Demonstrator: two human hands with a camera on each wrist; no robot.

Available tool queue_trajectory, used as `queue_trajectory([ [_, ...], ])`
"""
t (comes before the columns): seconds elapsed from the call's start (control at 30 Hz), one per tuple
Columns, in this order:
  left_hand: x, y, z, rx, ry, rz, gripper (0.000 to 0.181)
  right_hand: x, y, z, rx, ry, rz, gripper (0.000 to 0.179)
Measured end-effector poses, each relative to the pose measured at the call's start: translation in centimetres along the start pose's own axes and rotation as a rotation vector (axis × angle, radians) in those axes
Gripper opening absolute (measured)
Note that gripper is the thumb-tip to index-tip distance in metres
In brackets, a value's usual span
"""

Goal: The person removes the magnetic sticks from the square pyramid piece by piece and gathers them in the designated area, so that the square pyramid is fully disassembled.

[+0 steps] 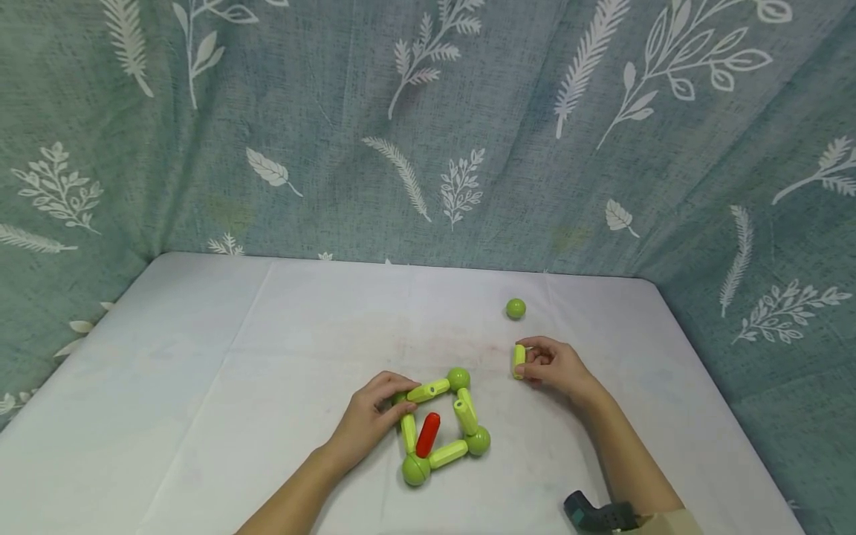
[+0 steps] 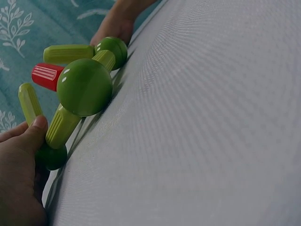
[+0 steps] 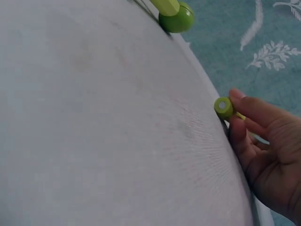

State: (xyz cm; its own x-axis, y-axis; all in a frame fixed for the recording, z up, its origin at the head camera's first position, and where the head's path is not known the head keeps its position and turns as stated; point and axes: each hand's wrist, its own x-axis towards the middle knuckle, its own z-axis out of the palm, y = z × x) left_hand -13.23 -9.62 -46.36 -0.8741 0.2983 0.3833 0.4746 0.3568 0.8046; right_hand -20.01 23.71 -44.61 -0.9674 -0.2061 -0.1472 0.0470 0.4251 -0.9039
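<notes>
Pinching hand: I see the right hand [image 1: 555, 366] hold a light green rod [image 1: 519, 362] between thumb and fingertips; I cannot tell whether the rod touches the table.
Rod end: a round pale spot shows on the end face turned to the right wrist camera.
Left hand: the left hand [image 1: 373, 410] has thumb and fingers curled about the left ball [image 1: 399, 399], which they partly hide from me in the head view.
Green frame: the four-sided frame [image 1: 449, 454] sits near the table's middle; rods run between the left ball, far ball [image 1: 458, 378], right ball [image 1: 478, 441] and near ball [image 1: 415, 470].
Red rod: the red rod [image 1: 429, 435] juts up, tilted, from the near ball.
Green upright: a tilted green rod [image 1: 465, 417] rises from the right ball.
Loose ball: a green ball [image 1: 516, 308] lies beyond the right hand, apart from the frame.
Surroundings: white cloth [image 1: 301, 327] covers the table; leaf-patterned fabric [image 1: 321, 171] hangs behind.
Right forearm: a dark device [image 1: 598, 516] sits beside the beige sleeve [image 1: 669, 523].
</notes>
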Motion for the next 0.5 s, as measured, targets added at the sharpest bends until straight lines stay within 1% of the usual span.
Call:
queue_trajectory([
  [0.2, -0.07, -0.38, 0.0, -0.024, -0.012, -0.002, 0.026, 0.42, -0.19, -0.44, -0.01, -0.054, 0.017, 0.054],
  [0.37, -0.1, -0.41, 0.04, -0.011, -0.015, 0.004, 0.026, 0.7, 0.15, -0.84, 0.024, -0.09, 0.027, 0.064],
  [0.43, -0.09, -0.4, 0.01, -0.002, -0.012, 0.002, 0.026, 0.77, 0.2, -0.92, 0.034, -0.105, 0.019, 0.069],
  [0.5, -0.05, -0.35, -0.05, 0.005, -0.011, -0.001, 0.026, 0.86, 0.18, -0.95, 0.033, -0.107, 0.017, 0.069],
])
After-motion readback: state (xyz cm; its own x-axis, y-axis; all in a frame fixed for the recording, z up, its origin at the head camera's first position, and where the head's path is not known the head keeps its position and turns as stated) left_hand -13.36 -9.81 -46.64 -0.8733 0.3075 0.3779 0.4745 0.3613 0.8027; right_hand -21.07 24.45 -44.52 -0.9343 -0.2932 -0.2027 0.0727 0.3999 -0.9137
